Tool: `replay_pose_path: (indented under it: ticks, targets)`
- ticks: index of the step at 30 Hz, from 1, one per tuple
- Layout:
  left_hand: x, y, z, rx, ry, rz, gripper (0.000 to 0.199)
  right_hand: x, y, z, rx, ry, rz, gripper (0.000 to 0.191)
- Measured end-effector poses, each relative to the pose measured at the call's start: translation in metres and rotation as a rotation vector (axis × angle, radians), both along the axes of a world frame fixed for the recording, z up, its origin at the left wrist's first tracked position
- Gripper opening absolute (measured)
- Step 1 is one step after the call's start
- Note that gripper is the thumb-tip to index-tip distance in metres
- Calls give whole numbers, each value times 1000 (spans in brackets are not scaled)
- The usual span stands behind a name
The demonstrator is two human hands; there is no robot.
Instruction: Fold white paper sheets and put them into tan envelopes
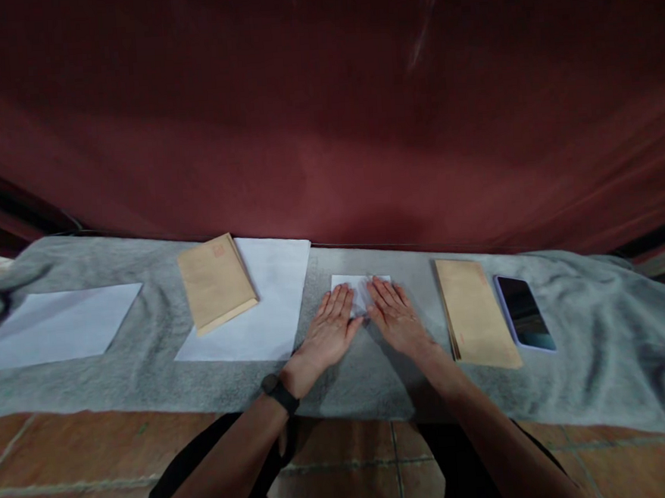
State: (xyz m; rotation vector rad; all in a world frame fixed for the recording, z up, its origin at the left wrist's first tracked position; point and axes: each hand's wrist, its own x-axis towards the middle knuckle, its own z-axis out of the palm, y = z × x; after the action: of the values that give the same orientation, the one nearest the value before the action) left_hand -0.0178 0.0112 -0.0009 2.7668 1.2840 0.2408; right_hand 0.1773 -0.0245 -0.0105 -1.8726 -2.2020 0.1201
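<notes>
Both palms lie face down on a small white sheet of paper (362, 296), which looks folded and rests on the grey cloth. My left hand (329, 326) covers its left part, fingers stretched out, with a dark watch on that wrist. On the right part of the paper lies my right hand (395, 317), fingers flat and slightly blurred. The thumbs point toward each other near the paper's lower edge. Only the paper's upper edge and its middle show; the rest is under the hands.
Left of my hands, brown envelopes (214, 284) lie partly over large white sheets (273, 306). Another white sheet (58, 325) is at the far left. On the right are more brown envelopes (478, 315) and a phone (524, 313). A dark red surface (327, 166) rises behind the grey cloth (354, 395).
</notes>
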Motion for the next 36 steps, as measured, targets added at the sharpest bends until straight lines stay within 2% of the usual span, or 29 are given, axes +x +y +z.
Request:
replay_pose_path:
  ticks: [5, 8, 17, 26, 36]
  targets:
    - [7, 10, -4, 3, 4, 102, 59, -18, -9, -3, 18, 19, 58, 59]
    - [11, 15, -6, 4, 11, 156, 60, -22, -13, -8, 25, -4, 16, 60]
    - [18, 20, -8, 32, 18, 247, 69, -7, -15, -17, 72, -41, -144, 66]
    - [20, 20, -13, 19, 32, 298, 79, 0, -17, -20, 71, -78, -203, 71]
    - [20, 19, -12, -1, 6, 357, 84, 2, -21, -26, 140, -109, -226, 72]
